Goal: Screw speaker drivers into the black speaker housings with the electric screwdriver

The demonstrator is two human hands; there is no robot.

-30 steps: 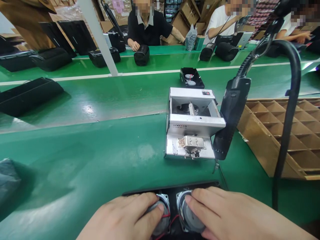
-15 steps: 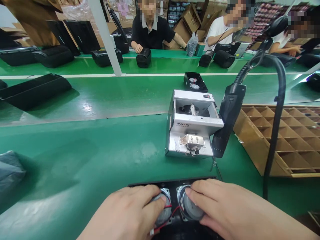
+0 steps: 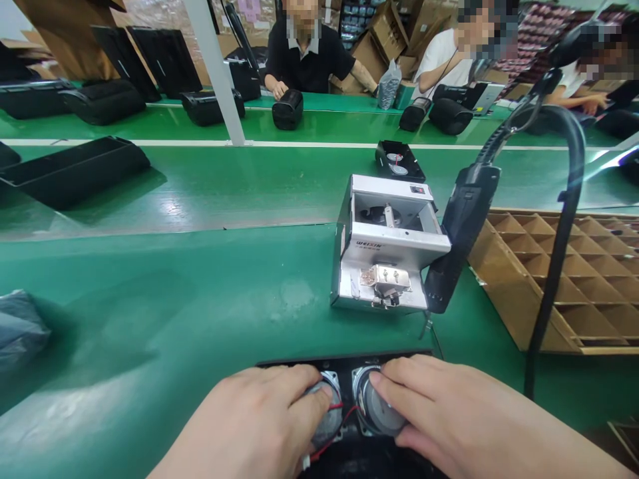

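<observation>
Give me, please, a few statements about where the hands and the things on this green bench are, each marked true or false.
1. Both hands rest on the two round speakers in the black panel. True: the left hand covers the left speaker and the right hand the right speaker, both set in the black panel.
2. The right hand holds the black screwdriver. False: the screwdriver hangs on its cable beside the grey machine, untouched.
3. The cardboard divider tray lies to the right of the grey machine. True: cardboard tray.
4. Red wires run between the two speakers. True: red wires.
5. The grey machine stands on the far belt beside the co-workers. False: it stands on the near bench just beyond the panel.
</observation>
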